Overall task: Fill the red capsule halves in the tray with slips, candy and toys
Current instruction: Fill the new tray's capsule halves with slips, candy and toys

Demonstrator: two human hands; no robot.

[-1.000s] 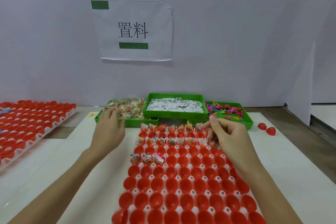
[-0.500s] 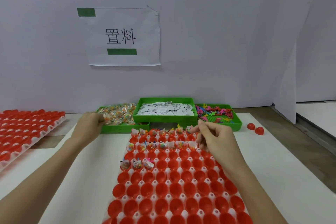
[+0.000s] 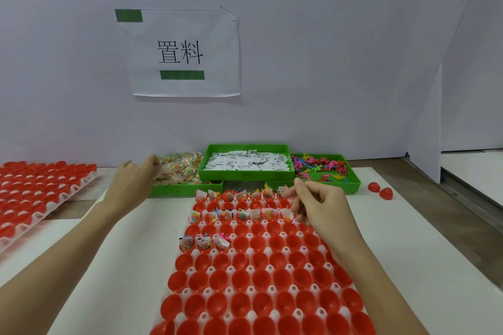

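While the left hand [image 3: 130, 185] reaches into the candy bin [image 3: 185, 189] at the far left, its fingertips sit in the wrapped candy [image 3: 181, 168]; blur hides them, so I cannot tell whether they have pinched a piece. The right hand [image 3: 322, 208] hovers over the far right corner of the tray [image 3: 261, 261], fingers curled and thumb pressed to forefinger just beside the last capsule half of the far row. Something small may be pinched there, but it is too small to make out.

Judging by looks, the candy is light and crinkly in slick film, best taken by a wrapper edge with two fingertips. The slips [image 3: 246, 163] in the middle bin are thin paper, limp and apt to cling together, so one should be peeled off by a corner. The toys [image 3: 321, 168] in the right bin are small, stiff plastic with limbs that could tangle; a pinch on the body seems safest. The capsule halves [image 3: 245, 266] sit loose in white cups, light and smooth, so drops should be gentle.

Relative to the grip, the candy lies under the left fingertips, while slips and toys lie just beyond the right hand. Two far rows and three halves of another row hold fillings; the near rows are unfilled, so most of the work remains.
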